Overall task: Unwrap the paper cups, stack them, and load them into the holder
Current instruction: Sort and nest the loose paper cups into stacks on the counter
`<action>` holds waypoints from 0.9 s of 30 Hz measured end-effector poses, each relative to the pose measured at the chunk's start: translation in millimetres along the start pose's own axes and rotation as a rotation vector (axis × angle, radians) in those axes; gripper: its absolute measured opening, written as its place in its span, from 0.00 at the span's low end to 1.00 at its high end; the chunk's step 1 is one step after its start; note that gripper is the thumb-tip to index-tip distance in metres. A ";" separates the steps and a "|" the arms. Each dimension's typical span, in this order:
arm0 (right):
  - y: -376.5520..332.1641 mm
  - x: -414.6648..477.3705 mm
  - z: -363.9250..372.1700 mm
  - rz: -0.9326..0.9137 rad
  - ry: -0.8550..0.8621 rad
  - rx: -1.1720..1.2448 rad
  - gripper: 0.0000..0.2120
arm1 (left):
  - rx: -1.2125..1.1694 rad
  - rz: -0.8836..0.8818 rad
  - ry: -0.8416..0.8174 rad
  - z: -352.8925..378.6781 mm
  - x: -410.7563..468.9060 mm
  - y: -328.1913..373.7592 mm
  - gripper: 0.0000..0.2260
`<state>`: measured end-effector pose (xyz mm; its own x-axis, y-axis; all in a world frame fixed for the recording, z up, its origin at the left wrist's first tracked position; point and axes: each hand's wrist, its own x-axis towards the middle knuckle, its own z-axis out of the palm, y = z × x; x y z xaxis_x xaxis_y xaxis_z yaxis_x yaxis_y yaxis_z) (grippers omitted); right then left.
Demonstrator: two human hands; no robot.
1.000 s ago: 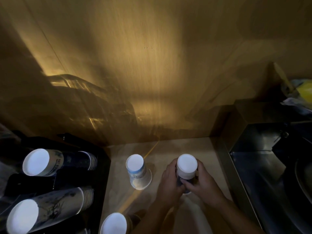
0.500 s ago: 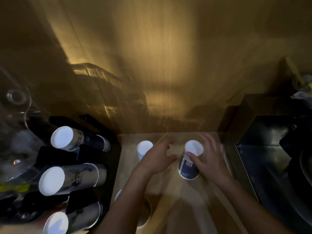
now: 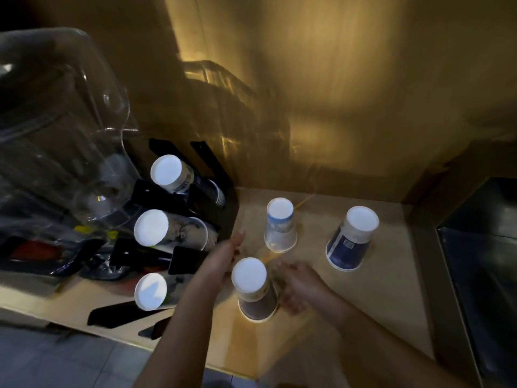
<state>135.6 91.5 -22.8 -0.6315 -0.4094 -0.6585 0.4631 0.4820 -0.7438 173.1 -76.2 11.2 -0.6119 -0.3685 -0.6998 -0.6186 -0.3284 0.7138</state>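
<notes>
- Three cup stacks are stood upside down on the bench [image 3: 377, 289], likely so they sit steady on their wide rims.
- The near stack [image 3: 253, 289] is flanked by both hands; the pale stack [image 3: 280, 225] and the blue stack [image 3: 353, 238] are left apart behind it.
- The left hand [image 3: 221, 261] is held flat and open beside it; no contact can be confirmed.
- The right hand [image 3: 293, 284] is loosely spread, gripping nothing, probably poised to close.
- The holder [image 3: 193, 197] at the left is already loaded with three stacks laid sideways.

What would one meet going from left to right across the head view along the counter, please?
Clear jug → cup holder → left hand → pale cup → dark blue cup → sink.
</notes>
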 end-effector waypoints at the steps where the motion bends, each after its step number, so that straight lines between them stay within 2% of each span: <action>1: 5.7 0.7 7.2 0.069 -0.068 0.008 0.25 | -0.051 -0.081 -0.030 -3.3 0.4 -12.4 0.20; 5: 19.0 1.5 23.6 0.117 -0.236 0.089 0.26 | 0.045 -0.243 -0.051 -15.0 -0.8 -57.5 0.21; 8: 18.2 -4.0 21.8 0.150 -0.323 0.149 0.25 | -0.093 -0.261 -0.196 -21.2 -2.6 -62.7 0.17; 10: 16.5 -10.2 16.4 0.144 -0.374 0.190 0.24 | -0.135 -0.240 -0.322 -25.0 -5.0 -60.3 0.20; 12: 16.9 -13.5 12.7 0.059 -0.381 0.177 0.24 | -0.193 -0.212 -0.440 -26.5 -4.3 -62.9 0.25; 16: 19.1 -15.5 15.5 -0.120 -0.256 0.050 0.40 | -0.210 -0.045 -0.479 -18.8 -2.4 -69.6 0.42; 19: 16.6 -17.7 12.7 -0.198 -0.235 0.147 0.47 | -0.151 0.077 -0.482 -7.6 -7.6 -62.0 0.37; 21: 13.9 -19.7 6.1 -0.269 -0.206 0.146 0.47 | -0.042 0.225 -0.395 1.8 -13.8 -50.8 0.32; 24: 5.4 -26.4 -7.0 -0.370 -0.172 0.033 0.45 | 0.096 0.490 -0.224 17.4 -20.3 -34.1 0.36; 27: -11.5 -37.2 -24.7 -0.470 -0.077 -0.008 0.33 | 0.180 0.673 -0.136 29.5 -28.5 -22.4 0.38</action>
<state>138.4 120.3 13.1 -0.7230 -0.6408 -0.2582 0.1339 0.2366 -0.9623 189.9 -32.6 14.4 -0.9388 -0.3253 -0.1136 -0.1488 0.0854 0.9852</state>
